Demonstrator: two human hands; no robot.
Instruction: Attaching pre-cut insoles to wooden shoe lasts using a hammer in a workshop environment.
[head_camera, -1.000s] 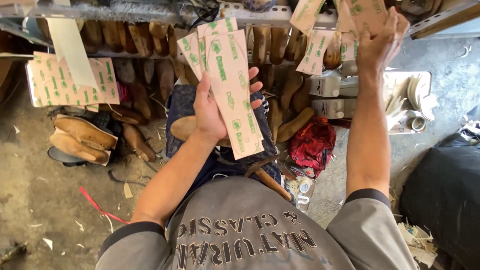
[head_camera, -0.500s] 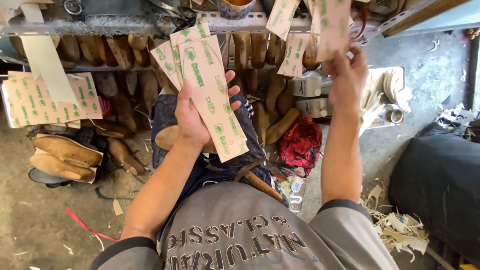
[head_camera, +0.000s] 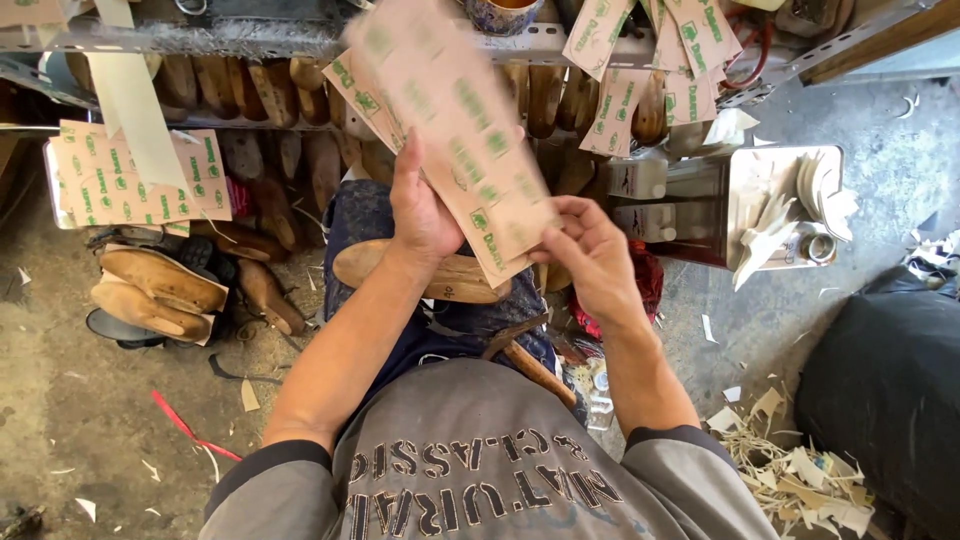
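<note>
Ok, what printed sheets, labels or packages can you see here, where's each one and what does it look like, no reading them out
Stack of strips: held in left hand, right hand at lower end; long, tan, green print, blurred.
Hanging strips: from the shelf, upper right; tan, green print.
Sheet pile: left, under the shelf; rectangular, tan, green marks.
Boxes: right of the hands; small, pale, dark marks.

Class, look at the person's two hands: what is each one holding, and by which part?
The left hand holds a fanned stack of tan printed strips by its lower left edge. The right hand pinches the front strip's bottom corner.
</note>
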